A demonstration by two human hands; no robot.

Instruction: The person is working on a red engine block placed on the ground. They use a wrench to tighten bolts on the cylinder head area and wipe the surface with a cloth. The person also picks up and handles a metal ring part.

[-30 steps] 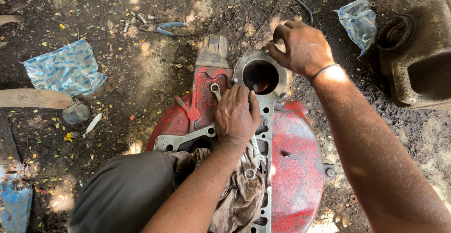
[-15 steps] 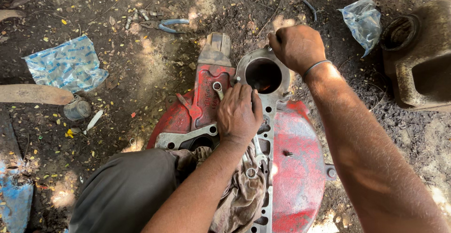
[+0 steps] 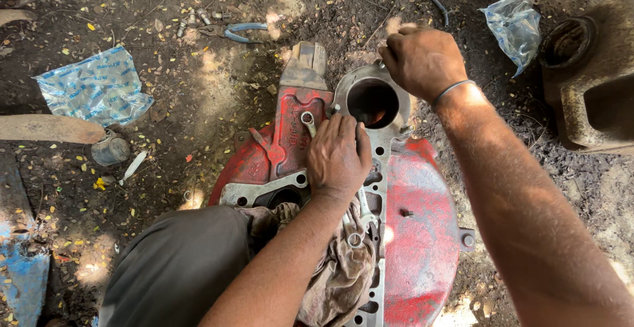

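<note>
Casting: red, lying flat on the dirt ground, centre of view, with a round bore at its far end.
Left hand: palm down on the casting just near of the bore, fingers together — pressing, gripping nothing I can see.
Right hand: closed in a fist at the bore's far right rim; what it grips is hidden.
Wrench: ring end just left of the left hand's fingers.
Rag: bunched on the casting's near side under the left forearm.
Far left: blue plastic bag; pliers farther off.
Far right: clear bag — beside a rusty housing.
</note>
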